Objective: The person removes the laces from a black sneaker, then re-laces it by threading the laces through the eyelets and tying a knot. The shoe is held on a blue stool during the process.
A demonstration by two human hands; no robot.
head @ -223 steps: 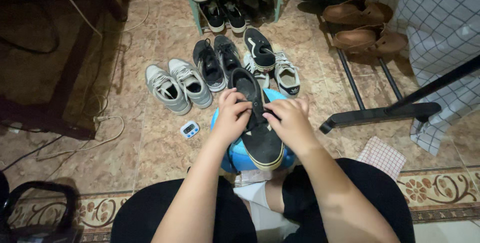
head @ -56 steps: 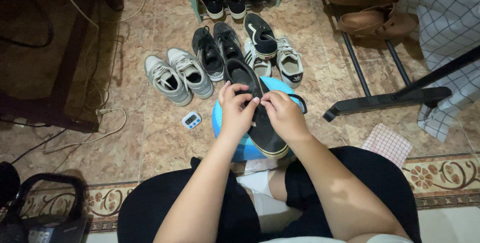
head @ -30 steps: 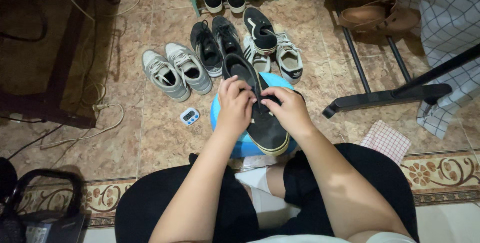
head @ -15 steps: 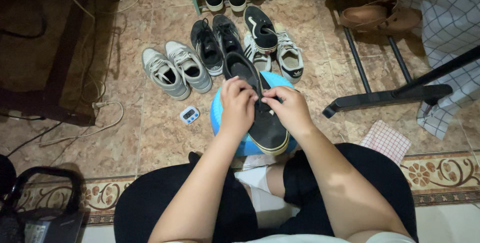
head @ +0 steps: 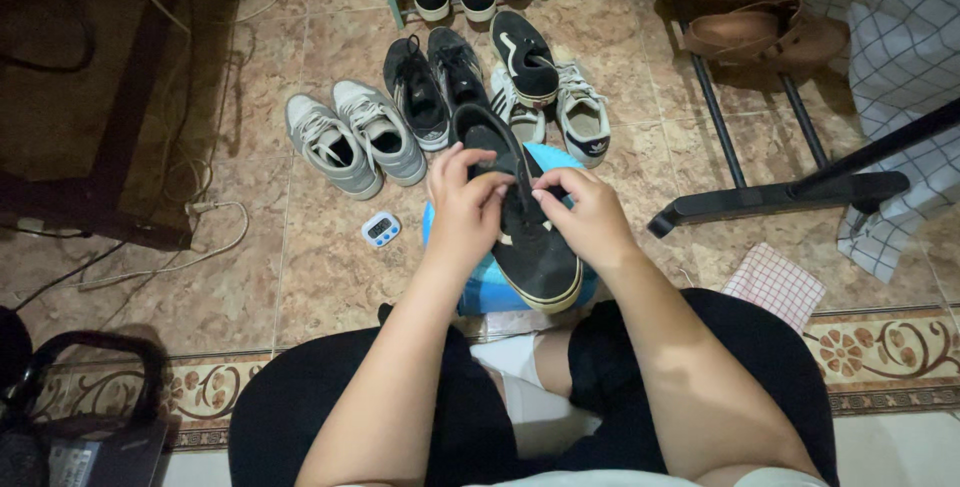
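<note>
A black canvas shoe (head: 530,247) with a cream sole edge lies toe towards me on a round blue stool (head: 480,292). My left hand (head: 462,209) presses on the shoe's left side, its fingers pinching at the lace area. My right hand (head: 590,215) holds the shoe's right side, thumb and forefinger pinched on a black lace at the eyelets. My knees in black shorts frame the stool.
Pairs of shoes lie on the tiled floor beyond: grey sneakers (head: 350,142), black sneakers (head: 430,87), a black and a white shoe (head: 550,92). A small white timer (head: 380,230) sits left of the stool. A black stand foot (head: 780,197) and checked cloths (head: 780,287) lie to the right.
Both hands have kept working at the shoe's laces with small finger shifts. The view has drifted slightly; the shoe stays on the stool.
</note>
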